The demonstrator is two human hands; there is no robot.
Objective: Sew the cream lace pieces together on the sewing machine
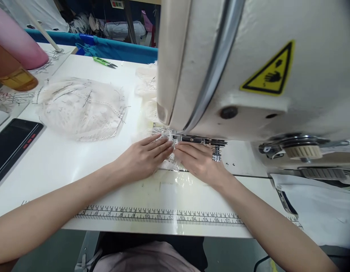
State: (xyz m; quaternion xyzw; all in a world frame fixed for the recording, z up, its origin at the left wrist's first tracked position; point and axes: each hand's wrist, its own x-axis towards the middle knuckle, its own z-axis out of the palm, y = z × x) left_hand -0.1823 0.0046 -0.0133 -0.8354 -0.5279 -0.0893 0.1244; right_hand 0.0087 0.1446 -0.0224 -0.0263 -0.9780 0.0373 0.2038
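Under the head of a white sewing machine (175,68) lies a piece of white lace fabric (171,164). My left hand (145,155) rests flat on the lace, its fingers stretched toward the needle area. From the other side my right hand (196,160) reaches in, fingers extended and lying on the lace close to the left fingertips. The machine's tension spring (216,154) partly covers the right hand. More pale lace (148,85) is bunched behind the needle area. The needle and presser foot are mostly hidden by the machine head and my fingers.
Left of my hands sits a sheer lace pile (84,109) with dark thread bits. Green thread snips (105,62) lie behind it. A black phone (14,147) and a pink thread cone (19,37) stand at the left. A printed ruler (163,217) runs along the front edge.
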